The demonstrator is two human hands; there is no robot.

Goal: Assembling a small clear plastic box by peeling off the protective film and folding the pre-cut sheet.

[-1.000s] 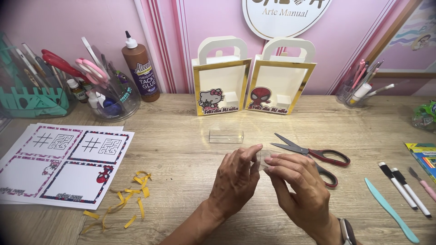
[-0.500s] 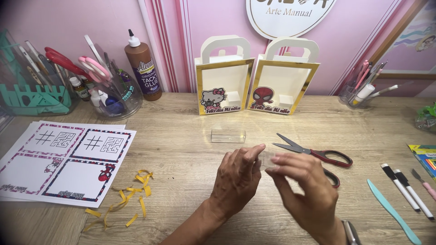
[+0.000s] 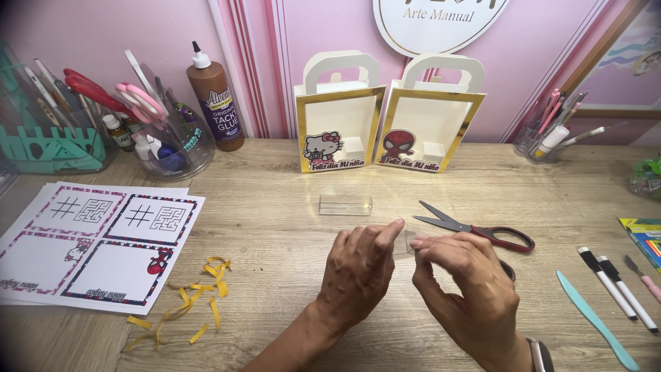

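Both sets of fingertips meet on a small clear plastic piece, held just above the wooden table near its middle. The left hand pinches it between thumb and forefinger on one side; the right hand closes its fingertips on the other. The piece is transparent and hard to make out — prob. a thin folded acetate box, though I can't be sure of its shape. It looks very light, springy and slick, likely to crease or smudge, so the edges and corners seem the best places to grip, w/ a gentle pinch.

Just beyond the hands lies a second clear plastic box, flat on the table. Red-handled scissors sit open just right of the fingers (blades pointing toward the hands), close enough to bump. Further right: a teal tool and two markers. Left — yellow paper scraps and printed sheets. At the back stand two gold-framed paper bags, a glue bottle and a bowl of tools.
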